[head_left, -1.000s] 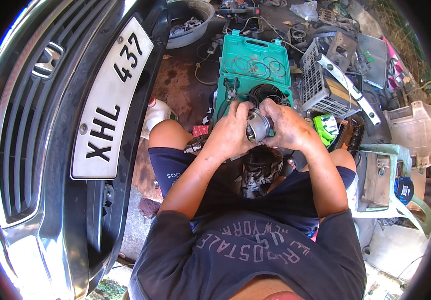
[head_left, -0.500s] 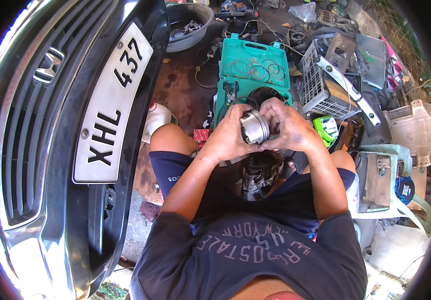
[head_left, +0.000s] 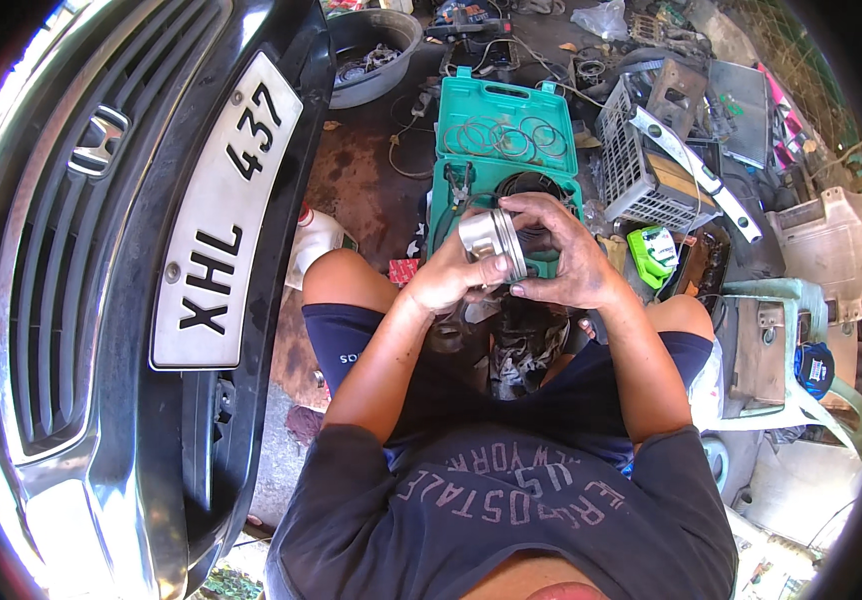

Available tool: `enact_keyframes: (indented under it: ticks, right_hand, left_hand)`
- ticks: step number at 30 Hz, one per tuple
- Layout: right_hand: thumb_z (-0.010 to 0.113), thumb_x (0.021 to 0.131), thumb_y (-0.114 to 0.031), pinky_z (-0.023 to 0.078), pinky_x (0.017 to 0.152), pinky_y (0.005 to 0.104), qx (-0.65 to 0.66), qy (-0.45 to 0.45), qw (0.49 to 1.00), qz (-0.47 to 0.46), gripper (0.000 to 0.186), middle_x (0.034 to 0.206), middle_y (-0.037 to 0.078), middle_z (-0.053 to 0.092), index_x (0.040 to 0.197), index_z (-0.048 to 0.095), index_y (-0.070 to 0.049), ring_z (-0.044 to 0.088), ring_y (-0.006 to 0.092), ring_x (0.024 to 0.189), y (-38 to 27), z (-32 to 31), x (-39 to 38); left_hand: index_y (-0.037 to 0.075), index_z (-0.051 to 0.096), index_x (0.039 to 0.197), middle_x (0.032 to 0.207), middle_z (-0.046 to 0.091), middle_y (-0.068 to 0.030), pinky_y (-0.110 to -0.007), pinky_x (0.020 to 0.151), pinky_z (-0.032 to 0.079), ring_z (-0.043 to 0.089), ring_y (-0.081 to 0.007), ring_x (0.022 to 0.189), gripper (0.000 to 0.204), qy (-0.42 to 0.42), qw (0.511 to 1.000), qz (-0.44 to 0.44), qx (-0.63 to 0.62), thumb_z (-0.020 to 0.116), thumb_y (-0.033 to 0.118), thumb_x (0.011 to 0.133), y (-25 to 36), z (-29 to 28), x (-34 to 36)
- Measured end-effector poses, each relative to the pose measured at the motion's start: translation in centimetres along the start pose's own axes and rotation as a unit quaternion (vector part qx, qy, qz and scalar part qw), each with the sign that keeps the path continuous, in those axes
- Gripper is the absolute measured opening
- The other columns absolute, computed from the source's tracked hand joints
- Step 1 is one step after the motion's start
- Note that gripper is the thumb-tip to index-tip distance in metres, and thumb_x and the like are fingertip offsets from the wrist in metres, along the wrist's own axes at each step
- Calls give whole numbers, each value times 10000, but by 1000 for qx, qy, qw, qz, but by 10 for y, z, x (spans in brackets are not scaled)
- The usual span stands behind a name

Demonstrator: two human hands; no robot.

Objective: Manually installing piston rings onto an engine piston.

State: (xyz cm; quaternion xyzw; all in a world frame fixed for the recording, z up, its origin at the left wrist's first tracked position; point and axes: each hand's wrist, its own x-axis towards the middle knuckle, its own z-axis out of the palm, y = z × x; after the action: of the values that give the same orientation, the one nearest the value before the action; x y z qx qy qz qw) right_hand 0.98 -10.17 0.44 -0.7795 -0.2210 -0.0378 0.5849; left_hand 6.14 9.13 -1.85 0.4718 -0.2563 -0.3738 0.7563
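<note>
I had the metal piston (head_left: 491,240) gripped in my left hand (head_left: 451,280) over my lap, near the green case's (head_left: 496,150) front edge. My right hand (head_left: 566,260) curled around its ring grooves, fingertips pressing; seating the ring looked underway, needing even pressure.

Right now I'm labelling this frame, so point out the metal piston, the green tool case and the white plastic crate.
metal piston (head_left: 491,240), head view, on its shiny side wall.
green tool case (head_left: 496,100), head view, on the open lid's upper rim.
white plastic crate (head_left: 626,185), head view, on its slotted side wall.
</note>
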Motion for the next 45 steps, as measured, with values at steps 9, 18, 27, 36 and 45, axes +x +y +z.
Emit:
enact_keyframes:
  ticks: [9,18,27,36,45]
  right_hand:
    - [820,535,-158,458,754,320,-95,15,995,3,793,1066,90,564,1257,513,-39,528,202,855,-1,-4,4]
    - [815,543,-167,482,756,337,-120,20,993,0,768,1063,125,585,1235,520,-13,578,231,860,2,-3,3]
    - [830,512,-216,492,748,338,-214,73,974,8,749,1022,114,578,1185,550,-45,590,273,860,-19,10,5]
    - [794,522,-181,498,773,350,-218,74,973,4,725,1035,111,581,1190,540,-55,599,290,905,-19,9,3]
    - [758,569,-106,512,820,341,-201,69,977,-23,621,1036,158,630,1154,574,-15,633,297,951,1,3,1]
  left_hand:
    - [96,510,1142,734,587,-72,-175,324,252,480,-108,460,651,70,968,-111,-214,455,668,837,-22,0,1]
    - [153,529,1095,725,562,-45,-171,336,247,458,-107,469,586,47,959,-136,-243,466,672,831,-23,-2,4]
    - [116,531,1139,714,580,-66,-174,335,243,433,-102,421,719,11,947,-140,-288,453,736,782,-27,-9,4]
    - [79,525,1168,779,602,-92,-188,328,262,434,-116,421,752,33,971,-98,-213,435,728,799,-29,-10,5]
    - [99,557,1095,777,595,-74,-161,344,244,433,-96,472,713,76,947,-171,-261,399,735,814,-27,-7,10]
